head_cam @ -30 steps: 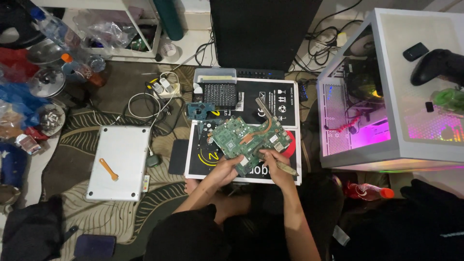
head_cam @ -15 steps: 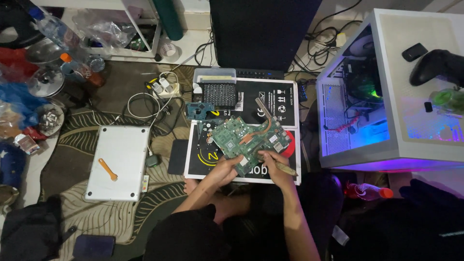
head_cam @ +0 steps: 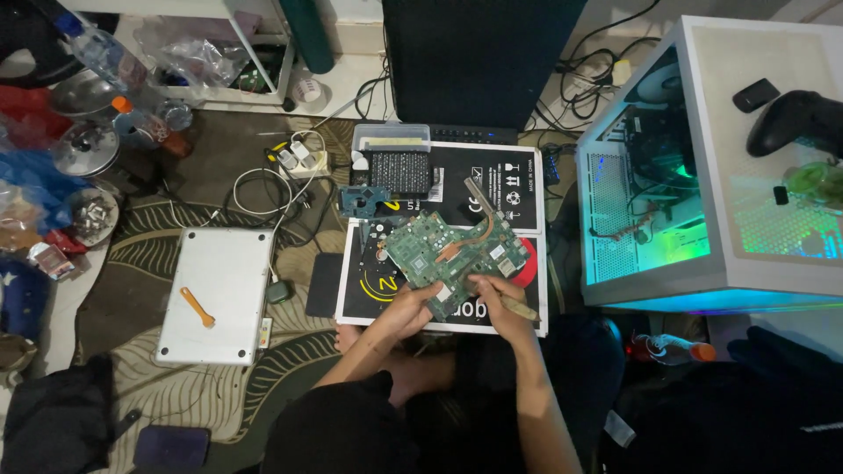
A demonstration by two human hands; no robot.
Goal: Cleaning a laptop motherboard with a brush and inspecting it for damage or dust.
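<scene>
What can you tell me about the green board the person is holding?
The green circuit board is a flat, rigid-looking board, studded with small chips and parts. A copper-coloured pipe curves across it. It is held tilted above a black and white mat. The left hand grips its near edge, and the right hand, holding a slim tool, touches that edge too. Finer detail is too small to tell.
</scene>
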